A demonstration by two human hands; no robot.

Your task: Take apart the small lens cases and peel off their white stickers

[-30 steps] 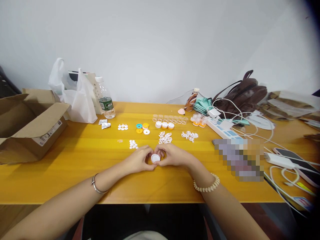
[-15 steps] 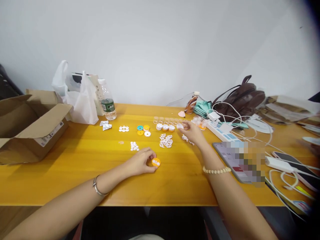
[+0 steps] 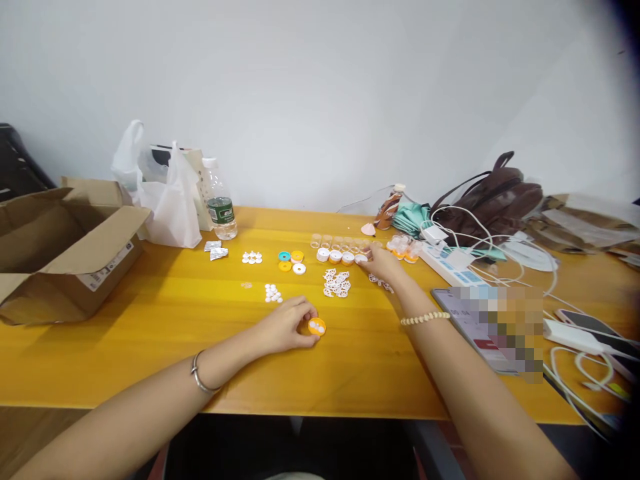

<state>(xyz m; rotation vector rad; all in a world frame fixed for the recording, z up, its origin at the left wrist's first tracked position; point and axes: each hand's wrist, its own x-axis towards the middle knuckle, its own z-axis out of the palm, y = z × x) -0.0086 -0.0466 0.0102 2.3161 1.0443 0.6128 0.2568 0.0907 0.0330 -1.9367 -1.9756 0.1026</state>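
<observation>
My left hand [image 3: 286, 325] rests on the yellow table [image 3: 150, 320], fingers closed on a small orange cap [image 3: 317, 327] with white pieces in it. My right hand [image 3: 381, 264] is stretched out to the far end of a row of white and orange caps [image 3: 336, 256]. Its fingertips pinch a white cap [image 3: 361, 259] at the right end of that row. Between the hands lies a pile of white lattice pieces [image 3: 337, 283]. Small white discs [image 3: 273, 293] lie just beyond my left hand.
Coloured rings [image 3: 291, 261] and clear little cups [image 3: 340, 240] sit further back. At the left are an open cardboard box [image 3: 65, 247], a white plastic bag [image 3: 165, 200] and a water bottle [image 3: 221, 208]. A power strip [image 3: 445, 259], cables, a tablet [image 3: 470, 317] and a brown bag [image 3: 493, 200] crowd the right.
Both hands were together on a white cap. My right hand carried the white cap away to the row at the back. The left hand stayed, now on the orange cap.
</observation>
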